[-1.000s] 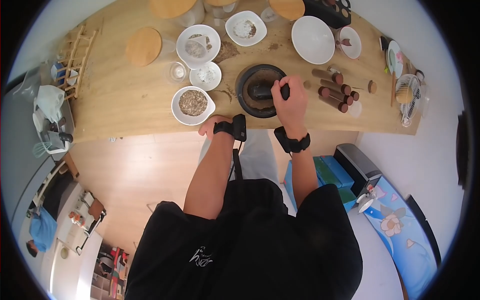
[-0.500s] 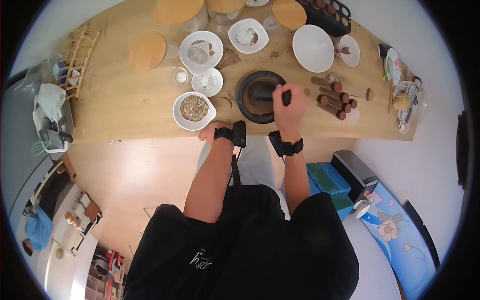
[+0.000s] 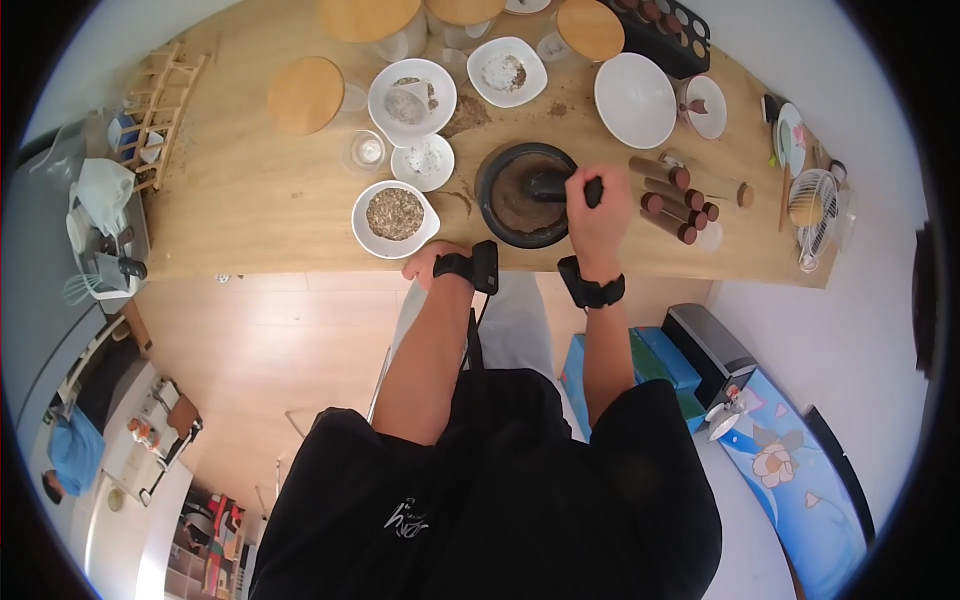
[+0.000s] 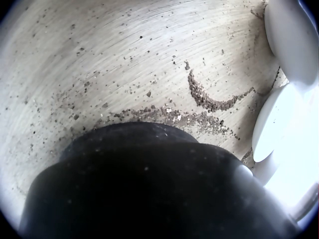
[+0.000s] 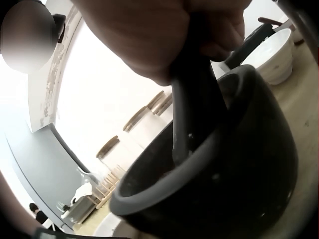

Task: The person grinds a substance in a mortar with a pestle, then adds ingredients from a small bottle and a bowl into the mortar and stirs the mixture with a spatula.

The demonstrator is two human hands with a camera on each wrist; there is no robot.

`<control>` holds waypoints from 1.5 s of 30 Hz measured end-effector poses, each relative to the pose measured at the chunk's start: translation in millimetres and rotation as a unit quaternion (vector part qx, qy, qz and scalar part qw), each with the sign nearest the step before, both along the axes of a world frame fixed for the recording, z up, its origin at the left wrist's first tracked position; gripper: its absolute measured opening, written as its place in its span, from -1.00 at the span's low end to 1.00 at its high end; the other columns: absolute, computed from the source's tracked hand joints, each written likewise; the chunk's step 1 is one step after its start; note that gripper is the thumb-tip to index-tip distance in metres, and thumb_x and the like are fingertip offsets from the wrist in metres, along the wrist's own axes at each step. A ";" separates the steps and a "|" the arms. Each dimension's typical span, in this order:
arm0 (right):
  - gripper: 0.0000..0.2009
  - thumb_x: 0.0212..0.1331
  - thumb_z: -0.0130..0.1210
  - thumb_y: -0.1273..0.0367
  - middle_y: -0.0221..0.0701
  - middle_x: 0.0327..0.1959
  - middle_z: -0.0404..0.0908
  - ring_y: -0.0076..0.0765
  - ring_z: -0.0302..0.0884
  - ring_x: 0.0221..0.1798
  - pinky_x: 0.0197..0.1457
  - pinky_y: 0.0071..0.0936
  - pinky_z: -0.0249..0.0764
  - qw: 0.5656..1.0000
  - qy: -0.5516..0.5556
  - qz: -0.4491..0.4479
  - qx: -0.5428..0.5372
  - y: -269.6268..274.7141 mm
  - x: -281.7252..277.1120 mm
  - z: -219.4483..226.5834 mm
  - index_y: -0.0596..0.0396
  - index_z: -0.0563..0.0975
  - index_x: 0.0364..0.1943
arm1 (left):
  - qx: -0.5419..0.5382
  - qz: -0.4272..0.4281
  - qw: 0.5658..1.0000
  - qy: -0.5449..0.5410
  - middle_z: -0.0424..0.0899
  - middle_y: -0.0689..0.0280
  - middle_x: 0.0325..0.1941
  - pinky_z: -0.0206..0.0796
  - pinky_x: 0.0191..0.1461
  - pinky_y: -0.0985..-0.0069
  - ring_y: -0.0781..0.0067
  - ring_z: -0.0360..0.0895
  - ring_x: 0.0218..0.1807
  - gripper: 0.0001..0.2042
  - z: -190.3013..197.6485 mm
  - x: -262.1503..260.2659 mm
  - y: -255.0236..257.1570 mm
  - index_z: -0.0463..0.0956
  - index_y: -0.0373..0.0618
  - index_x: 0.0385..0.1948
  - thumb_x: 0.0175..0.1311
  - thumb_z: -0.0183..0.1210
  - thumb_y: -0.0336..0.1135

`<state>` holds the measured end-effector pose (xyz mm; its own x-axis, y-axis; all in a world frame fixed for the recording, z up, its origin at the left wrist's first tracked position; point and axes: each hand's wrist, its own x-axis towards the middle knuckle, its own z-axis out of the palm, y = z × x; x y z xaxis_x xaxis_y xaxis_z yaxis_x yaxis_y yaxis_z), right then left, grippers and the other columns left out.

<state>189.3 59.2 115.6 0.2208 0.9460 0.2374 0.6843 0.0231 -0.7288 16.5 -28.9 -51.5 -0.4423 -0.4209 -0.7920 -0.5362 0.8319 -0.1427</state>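
Observation:
My right hand [image 3: 603, 215] grips the upper end of a dark pestle [image 3: 550, 186], its head down in the brown powder inside a black mortar [image 3: 487, 200]. In the right wrist view the pestle [image 5: 197, 104] leans within the mortar [image 5: 244, 169], the fist wrapped round its top. My left hand [image 3: 424, 262] rests at the table's front edge, just below a white spouted bowl [image 3: 362, 238] of coarse brown-grey bits; its fingers are partly hidden by the wrist. The left wrist view shows dark crumbs [image 4: 209, 103] on the table and no fingers.
Left of the mortar stand a small white dish [image 3: 422, 163] of white powder and a bowl [image 3: 380, 110] with a clear cup in it. Several brown tubes [image 3: 672, 203] lie to the right, below a large white bowl [image 3: 635, 100]. Wooden-lidded jars [image 3: 370, 15] line the back.
The pestle and my right hand have shifted to the right within the mortar, uncovering more powder on the left. My left hand stays at the table edge. The head view has shifted slightly.

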 end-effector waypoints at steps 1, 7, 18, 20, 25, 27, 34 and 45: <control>-0.87 0.15 0.27 0.51 -0.27 -0.42 0.52 -0.06 0.51 -0.36 -0.26 -0.31 0.44 1.000 0.001 0.003 -0.001 -0.7 -3.0 -3.7 0.11 0.50 -0.35 | 0.010 0.066 0.998 0.010 0.56 0.09 0.24 0.62 0.15 0.24 0.06 0.63 0.15 -0.43 9.7 -0.5 0.5 -0.01 -0.24 0.20 0.31 0.17 -0.32; -0.86 0.12 0.28 0.53 -0.29 -0.41 0.53 -0.09 0.54 -0.39 -0.30 -0.30 0.46 0.998 -0.011 0.060 -0.023 -6.9 3.1 -3.2 0.07 0.50 -0.36 | -0.044 -0.052 0.997 -0.027 0.59 0.12 0.22 0.58 0.19 0.25 0.06 0.63 0.14 -0.56 -27.5 2.2 -11.3 0.03 -0.20 0.21 0.44 -0.03 -0.24; -0.84 0.12 0.27 0.54 -0.25 -0.39 0.52 -0.02 0.52 -0.39 -0.33 -0.24 0.46 0.998 -0.020 0.033 0.048 -13.2 -8.5 -9.8 0.10 0.48 -0.36 | -0.042 0.128 0.989 0.068 0.69 0.14 0.15 0.47 0.24 0.29 0.10 0.66 0.11 -0.54 29.7 5.8 18.2 0.36 -0.25 0.11 0.48 -0.25 -0.04; -0.85 0.13 0.27 0.53 -0.27 -0.39 0.54 -0.03 0.53 -0.37 -0.31 -0.25 0.47 0.998 0.019 0.059 0.020 -19.1 -14.6 -6.3 0.10 0.49 -0.35 | -0.046 0.149 0.984 0.088 0.71 0.15 0.13 0.45 0.25 0.30 0.11 0.67 0.10 -0.50 41.5 8.7 27.7 0.43 -0.25 0.09 0.48 -0.29 0.00; -0.85 0.11 0.27 0.53 -0.29 -0.39 0.55 -0.07 0.54 -0.38 -0.32 -0.25 0.47 1.000 -0.012 0.004 0.026 -12.0 -4.5 -6.3 0.09 0.48 -0.35 | -0.026 0.180 0.978 0.104 0.74 0.13 0.10 0.41 0.28 0.33 0.12 0.68 0.10 -0.38 54.7 11.2 37.0 0.52 -0.31 0.07 0.48 -0.37 0.07; -0.86 0.15 0.25 0.52 -0.28 -0.39 0.56 -0.05 0.55 -0.38 -0.31 -0.25 0.48 0.996 -0.048 0.028 0.064 -18.9 -12.9 -7.0 0.09 0.48 -0.35 | -0.014 0.197 0.974 0.108 0.74 0.11 0.09 0.39 0.29 0.34 0.12 0.67 0.11 -0.35 49.7 7.7 28.2 0.52 -0.35 0.07 0.48 -0.38 0.08; -0.85 0.16 0.28 0.50 -0.26 -0.38 0.54 -0.04 0.52 -0.36 -0.26 -0.26 0.47 1.000 0.018 -0.001 0.005 -22.9 -10.1 6.9 0.10 0.48 -0.32 | -0.028 0.135 0.987 0.076 0.73 0.11 0.10 0.39 0.30 0.33 0.13 0.67 0.11 -0.36 27.1 7.4 15.1 0.51 -0.34 0.09 0.48 -0.38 0.07; -0.84 0.08 0.27 0.54 -0.31 -0.41 0.48 -0.06 0.50 -0.36 -0.33 -0.24 0.44 0.996 -0.068 -0.048 0.041 -38.7 -25.2 -9.9 0.06 0.48 -0.38 | -0.043 0.086 0.994 0.058 0.73 0.11 0.12 0.37 0.32 0.31 0.13 0.66 0.11 -0.37 20.3 7.7 13.8 0.48 -0.32 0.12 0.47 -0.38 0.06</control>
<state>164.0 20.4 105.7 0.2686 0.8983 0.3479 0.7791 0.0098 -0.6268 24.2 -15.0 -31.2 -0.4439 -0.5622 -0.6978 -0.6860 0.7142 -0.1390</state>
